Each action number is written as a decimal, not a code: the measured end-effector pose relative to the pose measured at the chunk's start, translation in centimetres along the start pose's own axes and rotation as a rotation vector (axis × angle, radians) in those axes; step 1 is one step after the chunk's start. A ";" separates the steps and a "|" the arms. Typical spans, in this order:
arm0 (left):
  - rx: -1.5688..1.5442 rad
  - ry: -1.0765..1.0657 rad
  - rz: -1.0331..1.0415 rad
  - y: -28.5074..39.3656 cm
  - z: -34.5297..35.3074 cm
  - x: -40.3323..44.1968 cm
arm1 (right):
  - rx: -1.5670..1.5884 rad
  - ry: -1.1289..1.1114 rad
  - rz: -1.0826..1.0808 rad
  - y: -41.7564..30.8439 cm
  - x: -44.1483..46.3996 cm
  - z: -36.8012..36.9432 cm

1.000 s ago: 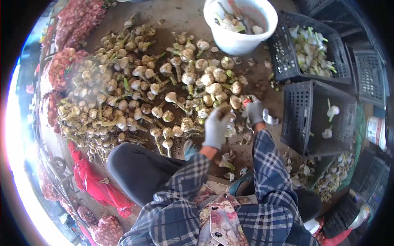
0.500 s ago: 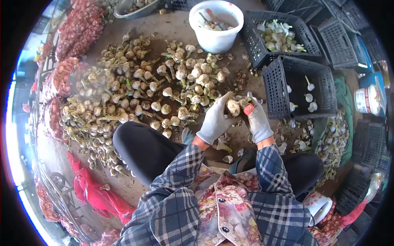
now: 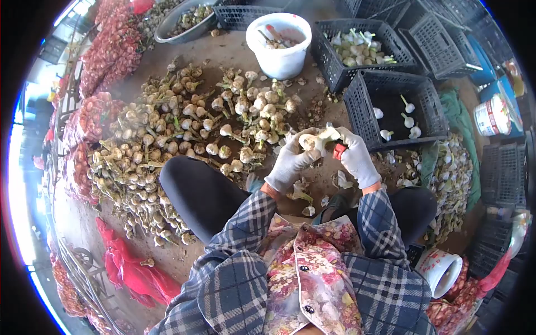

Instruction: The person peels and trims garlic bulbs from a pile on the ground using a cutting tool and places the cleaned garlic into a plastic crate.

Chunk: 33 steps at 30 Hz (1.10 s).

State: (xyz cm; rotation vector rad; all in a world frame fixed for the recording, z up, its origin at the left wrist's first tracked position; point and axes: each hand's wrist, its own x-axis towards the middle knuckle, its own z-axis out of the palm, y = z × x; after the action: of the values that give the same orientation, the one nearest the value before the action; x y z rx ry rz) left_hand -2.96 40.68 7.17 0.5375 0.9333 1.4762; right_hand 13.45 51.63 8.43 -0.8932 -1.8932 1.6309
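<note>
A garlic bulb (image 3: 308,142) with loosened skin is held up between my gloved hands, above the floor. My left hand (image 3: 291,161) has its fingers wrapped round the bulb end. My right hand (image 3: 357,158) is closed at the stem side, against the pale skin, with something red at its thumb and forefinger. Whether the red thing is a tool or a wrapping, I cannot tell. A large heap of unpeeled garlic (image 3: 162,139) spreads over the floor to the left. Several peeled bulbs (image 3: 409,121) lie in a black crate (image 3: 357,105) to the right.
Behind stands a white bucket (image 3: 282,62) beside a crate (image 3: 329,72) of peeled garlic. A grey basin (image 3: 167,33) is at the back. Red net sacks (image 3: 111,56) line the left; a pink-red net (image 3: 134,273) lies front left. Skins (image 3: 449,184) are piled at the right.
Both hands came together on a garlic bulb, and its skin now hangs looser. The view has shifted, showing more of the back and right. More peeled bulbs show in the nearer crate than one second ago.
</note>
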 end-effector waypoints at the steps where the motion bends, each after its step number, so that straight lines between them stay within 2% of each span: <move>1: -0.129 -0.005 -0.009 -0.7 -0.1 0.5 | -0.002 0.005 0.000 0.1 -0.1 -0.1; 4: -0.037 0.011 0.120 -1.8 0.4 0.8 | -0.031 0.075 0.060 0.5 -0.5 0.2; 6: 0.101 0.034 0.211 -1.6 0.6 1.0 | 0.507 0.047 0.179 0.5 -0.6 0.7; 7: 0.101 0.032 0.207 -1.3 0.7 1.2 | 0.509 0.051 0.182 0.4 -0.4 0.7; 9: -0.028 -0.008 0.095 -0.8 0.5 0.8 | 0.151 0.104 0.064 0.4 -0.6 0.8; 10: -0.063 -0.039 0.011 -0.1 0.3 0.5 | -0.130 0.148 -0.051 0.6 -0.3 0.8; 11: -0.063 -0.033 0.006 -0.7 -0.3 0.6 | -0.126 0.145 -0.045 0.6 -0.4 1.0; 13: -0.464 -0.239 -0.197 -1.5 -1.2 1.2 | -0.289 0.185 -0.084 -0.8 -0.1 1.2; 15: -0.465 -0.218 -0.239 -1.5 -1.1 0.9 | -0.367 0.218 -0.137 1.7 -0.2 1.3; 17: -0.013 0.006 -0.175 -0.3 -0.5 0.8 | -0.211 0.255 -0.207 2.6 0.0 1.4; 18: 0.151 -0.004 -0.049 -0.7 -0.3 1.5 | -0.164 0.154 -0.132 1.0 -0.2 1.5; 19: 0.231 0.115 -0.020 -1.3 -0.1 1.5 | -0.162 0.151 -0.125 1.5 0.0 2.0; 21: 0.300 0.078 -0.080 -0.1 -0.2 1.4 | 0.294 0.338 0.071 2.2 0.6 2.9; 22: 0.325 0.014 -0.057 0.3 -0.4 1.8 | 0.386 0.376 0.092 1.5 0.5 3.2; 25: 0.154 -0.052 -0.087 0.7 -1.4 2.3 | 0.438 0.471 0.134 3.0 0.7 3.9; 26: 0.114 -0.027 -0.074 0.2 -1.2 2.3 | 0.483 0.490 0.167 4.3 0.6 4.1; 27: 0.176 0.062 0.023 -1.5 -1.4 2.3 | 0.483 0.485 0.167 3.7 0.6 3.8; 29: 0.439 0.132 -0.074 -0.9 0.2 1.2 | -0.203 0.416 0.047 1.8 0.1 3.6; 30: 0.309 0.063 -0.098 -0.7 0.4 1.3 | -0.226 0.438 0.015 2.0 0.2 3.4; 31: 0.181 -0.032 -0.158 -0.1 0.1 1.6 | -0.158 0.541 -0.046 2.2 1.0 3.4; 33: 0.338 -0.389 -0.132 0.5 1.0 1.9 | 0.530 0.583 0.320 1.2 2.3 1.9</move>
State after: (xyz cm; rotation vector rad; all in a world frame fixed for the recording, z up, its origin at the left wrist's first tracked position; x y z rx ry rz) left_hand -2.73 42.77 7.72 0.9543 0.8891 1.0484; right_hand 10.73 52.17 6.78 -1.2903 -0.9038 1.6804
